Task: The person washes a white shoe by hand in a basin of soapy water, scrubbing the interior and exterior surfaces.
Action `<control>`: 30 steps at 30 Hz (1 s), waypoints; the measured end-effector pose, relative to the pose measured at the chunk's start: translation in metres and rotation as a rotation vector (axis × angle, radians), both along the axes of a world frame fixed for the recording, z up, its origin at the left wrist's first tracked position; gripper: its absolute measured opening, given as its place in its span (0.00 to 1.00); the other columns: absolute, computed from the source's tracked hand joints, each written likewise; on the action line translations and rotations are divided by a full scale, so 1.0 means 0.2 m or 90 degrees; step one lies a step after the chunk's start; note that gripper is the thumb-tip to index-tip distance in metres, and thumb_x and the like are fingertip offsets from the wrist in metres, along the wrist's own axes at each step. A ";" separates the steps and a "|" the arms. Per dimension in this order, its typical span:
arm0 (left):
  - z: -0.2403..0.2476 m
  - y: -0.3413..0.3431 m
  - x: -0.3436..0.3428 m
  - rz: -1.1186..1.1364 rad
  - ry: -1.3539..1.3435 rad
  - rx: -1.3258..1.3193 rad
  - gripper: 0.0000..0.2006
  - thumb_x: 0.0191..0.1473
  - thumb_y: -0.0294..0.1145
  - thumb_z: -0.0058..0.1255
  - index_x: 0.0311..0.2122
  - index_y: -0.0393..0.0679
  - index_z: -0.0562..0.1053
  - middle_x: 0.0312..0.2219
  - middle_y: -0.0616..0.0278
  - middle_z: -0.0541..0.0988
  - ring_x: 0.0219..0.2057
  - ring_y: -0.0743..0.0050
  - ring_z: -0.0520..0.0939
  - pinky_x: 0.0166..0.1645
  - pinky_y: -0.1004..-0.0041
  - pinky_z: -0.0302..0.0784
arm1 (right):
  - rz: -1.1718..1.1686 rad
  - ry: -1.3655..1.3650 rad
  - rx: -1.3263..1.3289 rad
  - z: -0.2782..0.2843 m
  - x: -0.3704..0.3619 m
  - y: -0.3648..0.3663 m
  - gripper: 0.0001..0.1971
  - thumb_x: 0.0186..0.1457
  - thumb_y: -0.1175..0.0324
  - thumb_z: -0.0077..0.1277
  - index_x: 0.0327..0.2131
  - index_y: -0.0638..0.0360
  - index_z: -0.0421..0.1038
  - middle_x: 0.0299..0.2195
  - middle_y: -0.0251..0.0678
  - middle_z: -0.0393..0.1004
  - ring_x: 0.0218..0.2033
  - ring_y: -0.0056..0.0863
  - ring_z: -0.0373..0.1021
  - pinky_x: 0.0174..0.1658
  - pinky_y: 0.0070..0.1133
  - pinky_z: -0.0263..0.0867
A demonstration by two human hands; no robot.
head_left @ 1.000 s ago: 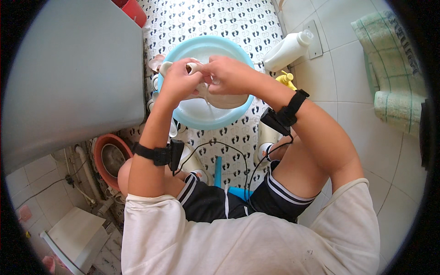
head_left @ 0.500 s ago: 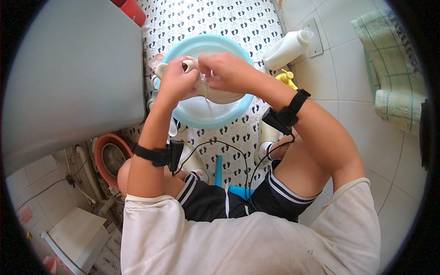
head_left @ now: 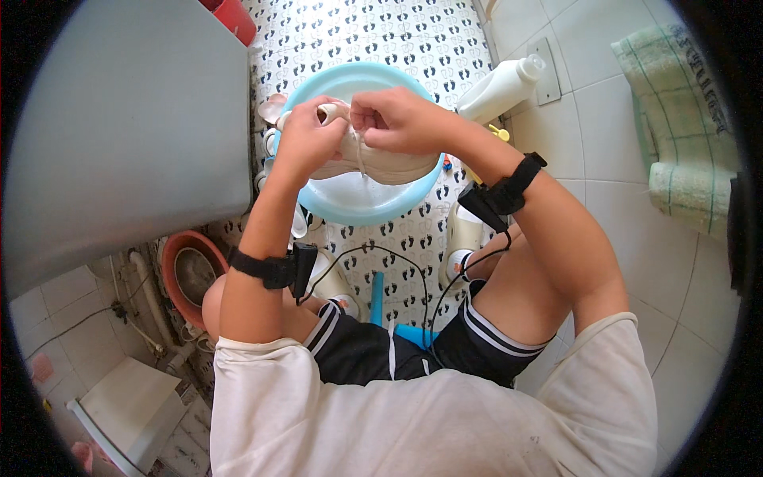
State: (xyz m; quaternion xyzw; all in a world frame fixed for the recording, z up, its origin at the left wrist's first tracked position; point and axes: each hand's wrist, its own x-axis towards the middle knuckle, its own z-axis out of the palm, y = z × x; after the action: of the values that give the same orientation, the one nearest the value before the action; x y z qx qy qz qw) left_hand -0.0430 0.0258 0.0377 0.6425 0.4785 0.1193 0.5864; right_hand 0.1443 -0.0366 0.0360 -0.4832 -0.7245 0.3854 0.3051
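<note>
Above a light-blue basin [head_left: 367, 215] on the floor, my two hands hold a wet, cream-white shoe [head_left: 397, 167]. My left hand [head_left: 314, 135] is wrapped round its left end, where an opening shows beside the fingers. Closed in a pinch over the shoe's middle, my right hand [head_left: 397, 119] is on what looks like a white shoelace [head_left: 362, 161]; a wet strand of it dangles down. The fingertips of the right hand are partly hidden. Whitish water [head_left: 338, 191] lies in the basin under the shoe.
A white bottle [head_left: 501, 89] stands right of the basin, with a yellow pump top [head_left: 499, 133] beside it. A grey appliance-like panel [head_left: 151, 119] fills the left. An orange tub [head_left: 175, 290] is at lower left; a towel [head_left: 683, 135] hangs at right.
My right hand has shifted slightly right and stays pinched over the shoe. The left hand keeps its hold. More of the yellow pump top is now covered by my right forearm.
</note>
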 end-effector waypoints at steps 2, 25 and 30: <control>-0.01 -0.01 -0.01 0.041 -0.074 0.011 0.14 0.48 0.27 0.49 0.42 0.36 0.76 0.31 0.58 0.80 0.31 0.74 0.82 0.28 0.70 0.84 | 0.004 -0.021 0.003 0.02 0.00 0.01 0.06 0.48 0.75 0.52 0.31 0.62 0.68 0.23 0.35 0.70 0.25 0.27 0.66 0.31 0.23 0.64; -0.08 -0.02 -0.04 -0.151 -0.018 0.290 0.11 0.52 0.22 0.57 0.42 0.37 0.74 0.34 0.57 0.81 0.36 0.73 0.82 0.44 0.71 0.77 | -0.079 -0.154 0.042 -0.05 0.04 -0.01 0.02 0.57 0.76 0.48 0.33 0.61 0.66 0.32 0.45 0.71 0.35 0.47 0.68 0.39 0.33 0.66; -0.09 -0.06 0.00 -0.115 -0.026 0.378 0.07 0.53 0.26 0.58 0.36 0.35 0.77 0.31 0.50 0.83 0.32 0.64 0.84 0.40 0.70 0.77 | -0.056 -0.200 0.065 -0.07 0.03 -0.01 0.06 0.56 0.72 0.49 0.34 0.65 0.67 0.35 0.51 0.72 0.39 0.52 0.70 0.41 0.38 0.67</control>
State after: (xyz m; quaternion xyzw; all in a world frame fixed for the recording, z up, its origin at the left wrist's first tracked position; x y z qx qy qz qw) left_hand -0.0427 0.0135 0.0202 0.8230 0.3519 0.2146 0.3910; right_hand 0.1499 -0.0392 0.0227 -0.5525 -0.7601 0.2544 0.2285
